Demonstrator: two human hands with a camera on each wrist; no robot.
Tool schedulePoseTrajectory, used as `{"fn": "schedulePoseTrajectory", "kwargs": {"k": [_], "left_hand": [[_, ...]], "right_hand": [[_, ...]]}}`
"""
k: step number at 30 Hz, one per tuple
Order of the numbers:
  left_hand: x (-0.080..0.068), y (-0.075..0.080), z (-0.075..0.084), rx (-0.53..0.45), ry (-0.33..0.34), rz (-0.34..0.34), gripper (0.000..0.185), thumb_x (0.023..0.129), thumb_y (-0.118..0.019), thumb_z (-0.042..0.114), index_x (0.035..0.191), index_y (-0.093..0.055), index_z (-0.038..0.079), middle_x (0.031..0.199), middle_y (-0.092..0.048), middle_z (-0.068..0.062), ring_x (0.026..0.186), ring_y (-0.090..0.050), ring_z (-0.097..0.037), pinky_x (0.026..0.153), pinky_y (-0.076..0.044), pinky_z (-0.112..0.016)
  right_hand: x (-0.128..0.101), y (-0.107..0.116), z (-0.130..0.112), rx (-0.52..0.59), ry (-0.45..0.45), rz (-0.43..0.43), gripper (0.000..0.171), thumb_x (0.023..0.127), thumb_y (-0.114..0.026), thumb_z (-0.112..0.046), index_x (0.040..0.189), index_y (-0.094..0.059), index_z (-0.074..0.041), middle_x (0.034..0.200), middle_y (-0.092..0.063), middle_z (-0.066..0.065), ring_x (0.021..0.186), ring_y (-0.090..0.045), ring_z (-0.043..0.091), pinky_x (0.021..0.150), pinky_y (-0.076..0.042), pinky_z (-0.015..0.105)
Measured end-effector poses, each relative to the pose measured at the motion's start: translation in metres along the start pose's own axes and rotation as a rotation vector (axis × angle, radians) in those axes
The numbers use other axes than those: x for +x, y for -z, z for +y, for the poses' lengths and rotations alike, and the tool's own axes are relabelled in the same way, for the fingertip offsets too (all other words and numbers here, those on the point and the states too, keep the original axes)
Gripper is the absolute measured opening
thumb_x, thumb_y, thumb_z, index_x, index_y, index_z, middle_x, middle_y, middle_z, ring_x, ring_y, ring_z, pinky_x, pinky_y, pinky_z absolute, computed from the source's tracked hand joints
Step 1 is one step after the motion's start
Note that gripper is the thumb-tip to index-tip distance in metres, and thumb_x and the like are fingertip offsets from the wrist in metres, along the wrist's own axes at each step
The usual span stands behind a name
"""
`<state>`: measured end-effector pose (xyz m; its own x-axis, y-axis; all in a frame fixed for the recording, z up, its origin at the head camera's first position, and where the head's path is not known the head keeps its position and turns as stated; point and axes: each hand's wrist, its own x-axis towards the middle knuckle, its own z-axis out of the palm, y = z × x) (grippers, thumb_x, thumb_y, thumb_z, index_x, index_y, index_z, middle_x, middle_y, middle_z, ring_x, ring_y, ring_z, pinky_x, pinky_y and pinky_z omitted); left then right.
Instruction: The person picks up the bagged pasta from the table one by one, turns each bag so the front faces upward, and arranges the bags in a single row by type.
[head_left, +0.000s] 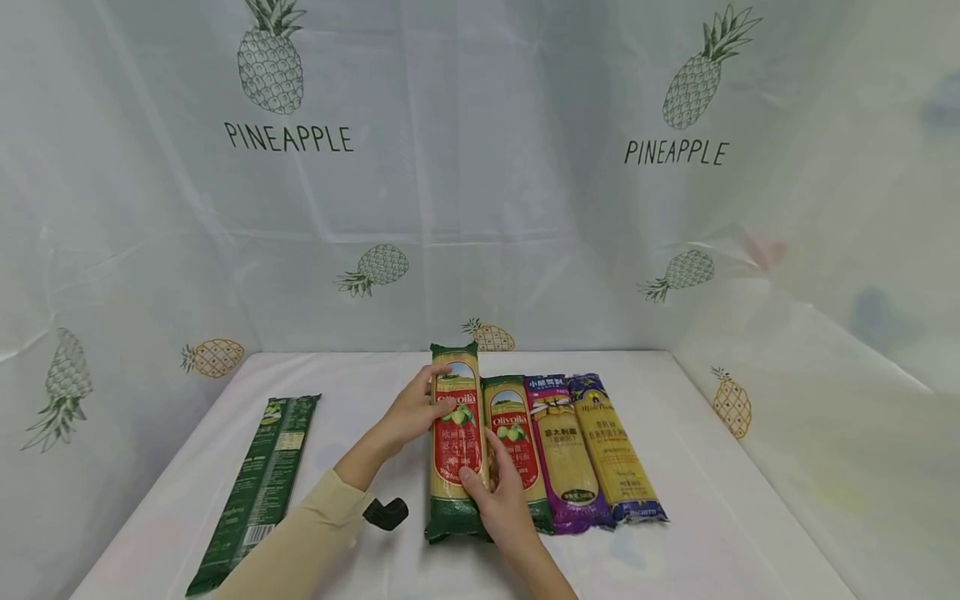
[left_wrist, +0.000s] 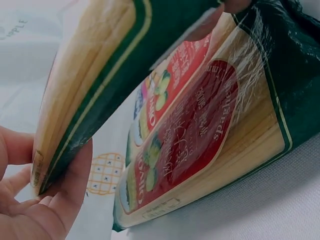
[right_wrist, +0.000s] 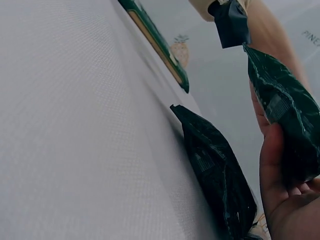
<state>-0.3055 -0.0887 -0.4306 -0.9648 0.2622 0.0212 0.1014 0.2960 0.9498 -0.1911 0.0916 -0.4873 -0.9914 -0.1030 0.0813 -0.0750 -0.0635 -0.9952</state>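
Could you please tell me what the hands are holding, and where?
Both grip the red-labelled green spaghetti packet: left hand at its upper edge, right hand near its bottom.

second Olivoila pack (head_left: 513, 450): partly hidden | dark green pack (head_left: 255, 492): text unreadable

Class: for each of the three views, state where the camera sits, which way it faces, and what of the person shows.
Head: above, facing down at the table; both hands, left sleeve show.
Left wrist: low, facing the held pasta pack; left hand shows.
Right wrist: low, facing along the table; right hand shows.
Shared: the held pasta pack.
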Motion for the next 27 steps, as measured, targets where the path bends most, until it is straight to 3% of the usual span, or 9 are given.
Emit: {"fn": "schedulePoseTrajectory", "kwargs": {"k": [5, 8, 11, 14, 17, 21, 27], "left_hand": [[0.001, 0.002, -0.002, -0.048, 0.01, -0.01, 0.058, 0.104, -0.07, 0.014, 0.158, -0.048, 0.019, 0.142, -0.059, -0.022, 0.112, -0.069, -0.028, 0.085, -0.06, -0.041], [0.002, 0.004, -0.004, -0.047, 0.021, -0.011, 0.057, 0.104, -0.07, 0.014, 0.157, -0.049, 0.019, 0.142, -0.059, -0.022, 0.111, -0.069, -0.026, 0.085, -0.059, -0.04], [0.003, 0.008, -0.006, -0.045, 0.032, -0.012, 0.057, 0.104, -0.07, 0.014, 0.157, -0.05, 0.021, 0.14, -0.059, -0.021, 0.109, -0.07, -0.026, 0.083, -0.059, -0.039], [0.002, 0.012, -0.007, -0.046, 0.037, -0.019, 0.057, 0.104, -0.07, 0.014, 0.157, -0.05, 0.021, 0.139, -0.059, -0.022, 0.108, -0.07, -0.027, 0.082, -0.06, -0.039], [0.0, 0.015, -0.006, -0.055, 0.039, -0.032, 0.057, 0.105, -0.069, 0.013, 0.158, -0.049, 0.019, 0.141, -0.057, -0.023, 0.109, -0.07, -0.028, 0.082, -0.061, -0.039], [-0.002, 0.02, -0.008, -0.079, 0.045, -0.05, 0.058, 0.105, -0.067, 0.012, 0.159, -0.047, 0.018, 0.145, -0.055, -0.025, 0.11, -0.07, -0.029, 0.083, -0.061, -0.039], [-0.004, 0.029, -0.015, -0.092, 0.062, -0.046, 0.06, 0.106, -0.067, 0.013, 0.16, -0.044, 0.016, 0.14, -0.058, -0.024, 0.106, -0.071, -0.027, 0.079, -0.061, -0.038]], "right_hand": [[-0.002, -0.001, -0.004, -0.031, -0.045, -0.021, 0.079, 0.107, -0.067, -0.034, 0.169, -0.024, -0.009, 0.135, -0.065, 0.014, 0.115, -0.068, 0.021, 0.092, -0.055, 0.027], [-0.003, 0.0, -0.008, -0.071, -0.085, -0.029, 0.078, 0.108, -0.063, -0.04, 0.17, -0.024, -0.011, 0.128, -0.067, 0.01, 0.112, -0.065, 0.018, 0.096, -0.053, 0.034], [-0.004, 0.0, -0.012, -0.054, -0.152, -0.043, 0.077, 0.108, -0.061, -0.043, 0.171, -0.025, -0.017, 0.121, -0.063, 0.007, 0.1, -0.059, 0.017, 0.08, -0.052, 0.034], [-0.004, -0.001, -0.015, -0.037, -0.214, -0.05, 0.076, 0.107, -0.062, -0.04, 0.171, -0.026, -0.024, 0.12, -0.056, 0.007, 0.097, -0.055, 0.02, 0.07, -0.05, 0.031], [-0.004, -0.002, -0.02, -0.075, -0.252, -0.052, 0.077, 0.104, -0.065, -0.037, 0.171, -0.027, -0.027, 0.121, -0.051, 0.009, 0.104, -0.056, 0.023, 0.074, -0.054, 0.035], [-0.003, -0.002, -0.025, -0.141, -0.254, -0.096, 0.079, 0.104, -0.067, -0.036, 0.171, -0.026, -0.024, 0.123, -0.052, 0.01, 0.108, -0.057, 0.025, 0.077, -0.06, 0.043], [0.0, -0.004, -0.03, -0.261, -0.182, -0.156, 0.074, 0.106, -0.067, -0.036, 0.17, -0.03, -0.025, 0.114, -0.059, 0.007, 0.095, -0.057, 0.022, 0.066, -0.06, 0.04]]}}
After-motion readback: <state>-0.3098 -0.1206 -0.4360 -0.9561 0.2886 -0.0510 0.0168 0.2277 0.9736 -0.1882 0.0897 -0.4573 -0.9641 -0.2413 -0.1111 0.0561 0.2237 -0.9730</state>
